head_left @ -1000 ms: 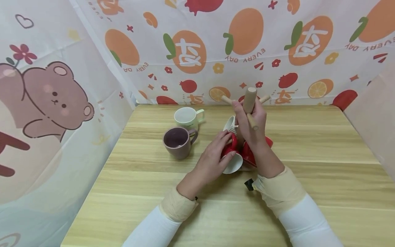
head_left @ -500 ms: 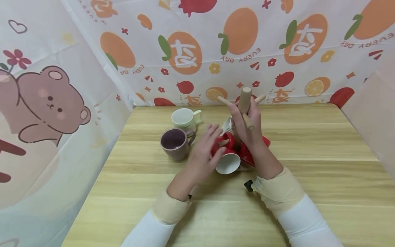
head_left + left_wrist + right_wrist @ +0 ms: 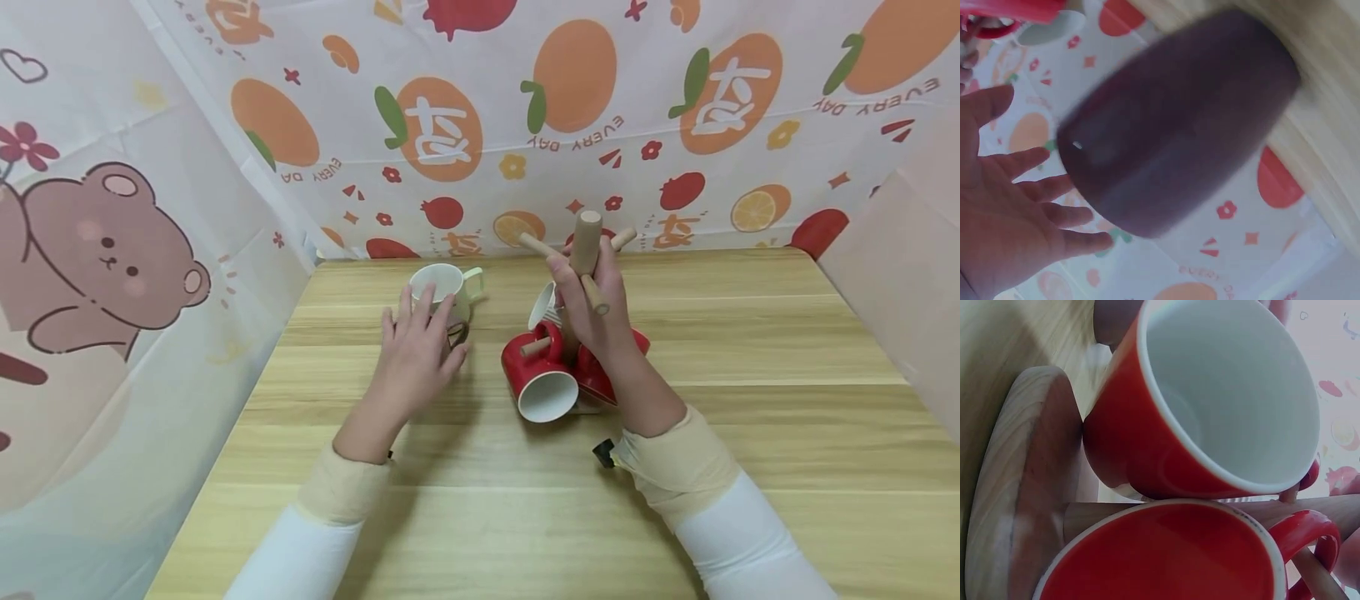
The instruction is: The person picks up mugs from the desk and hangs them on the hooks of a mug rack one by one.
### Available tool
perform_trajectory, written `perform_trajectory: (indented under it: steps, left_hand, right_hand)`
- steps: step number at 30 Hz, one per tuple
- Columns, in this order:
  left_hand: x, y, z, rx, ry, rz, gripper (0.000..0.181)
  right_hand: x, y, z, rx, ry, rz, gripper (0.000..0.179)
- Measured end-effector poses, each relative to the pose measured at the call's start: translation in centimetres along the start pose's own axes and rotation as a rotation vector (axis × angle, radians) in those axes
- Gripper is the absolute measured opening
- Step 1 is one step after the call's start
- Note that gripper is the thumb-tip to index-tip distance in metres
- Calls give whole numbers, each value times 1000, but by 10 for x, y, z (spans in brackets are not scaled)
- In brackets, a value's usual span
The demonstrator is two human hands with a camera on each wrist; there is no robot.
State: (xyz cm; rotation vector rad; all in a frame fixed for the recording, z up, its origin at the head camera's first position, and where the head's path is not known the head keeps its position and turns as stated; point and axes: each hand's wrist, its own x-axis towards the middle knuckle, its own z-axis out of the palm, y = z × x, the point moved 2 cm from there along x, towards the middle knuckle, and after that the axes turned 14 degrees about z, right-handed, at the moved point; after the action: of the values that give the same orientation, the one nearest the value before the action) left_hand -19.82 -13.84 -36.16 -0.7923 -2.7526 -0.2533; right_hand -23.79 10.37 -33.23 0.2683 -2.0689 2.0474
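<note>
My left hand [image 3: 408,358] hovers over the purple mug [image 3: 1179,125], fingers spread, fingertips near its rim. In the head view the hand hides most of that mug, leaving part of its handle exposed. Just behind stands a pale green mug [image 3: 435,285] with a white inside. My right hand [image 3: 603,312] grips the upper post of a wooden mug tree [image 3: 587,237]. From one of its pegs hangs a red mug with a white inside [image 3: 517,371], tilted mouth-down toward me. A second red mug [image 3: 1160,556], red inside, and a white ribbed cup [image 3: 542,307] are also on the tree.
The tree's round wooden base [image 3: 1004,487] rests on the wood-grain table [image 3: 480,517]. Bare pegs [image 3: 595,296] stick out around the top of the post. A fruit-print cloth [image 3: 577,75] hangs behind the table, and a bear-print cloth [image 3: 112,250] hangs at the left.
My left hand has let go of the white-lined red mug, which stays hanging on its peg, and has moved left to the purple mug. My right hand keeps its grip on the post.
</note>
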Motion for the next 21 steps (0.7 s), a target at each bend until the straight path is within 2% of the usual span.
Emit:
perform_trajectory:
  steps: [4,7,9,14,21]
  left_hand:
    - [0,-13,8,61,-118,-75,77]
    - [-3,-20,19,108,-184,-103,81]
    - [-4,-22,25,144,-202,-107,82]
    - [-4,-23,28,170,-190,-85,83]
    - [-4,-22,21,137,-275,-69,87]
  right_hand:
    - [0,0,-1,-2,-1,-10,34]
    - [-1,0,-1,-5,-3,-2,28]
    - [-1,0,0,1,-5,-3,26]
    - [-2,-1,0,6,2,-16,27]
    - [-2,1,-1,-5,5,-13,29]
